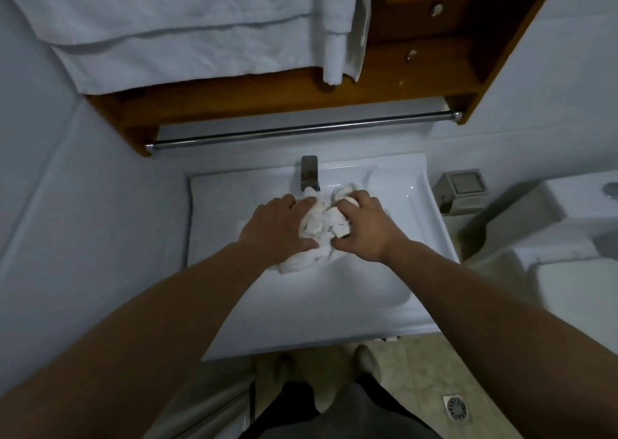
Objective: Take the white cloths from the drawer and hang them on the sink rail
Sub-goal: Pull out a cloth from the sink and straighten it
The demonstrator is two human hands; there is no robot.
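A bunch of crumpled white cloths (321, 224) lies in the white sink (411, 211), just below the faucet (309, 172). My left hand (277, 227) grips the bunch from the left, thumb underneath. My right hand (364, 226) grips it from the right, fingers curled into the fabric. A chrome rail (301, 130) runs bare across the wall above the sink, under a wooden cabinet (267, 100). Two drawer knobs (435, 9) show on the cabinet's right side.
Large white towels (187, 27) hang over the cabinet's top left. A toilet (568, 254) stands to the right, with a metal paper holder (463, 187) on the wall beside the sink. A floor drain (455, 408) sits at the lower right. My feet (366, 358) stand below the sink's front edge.
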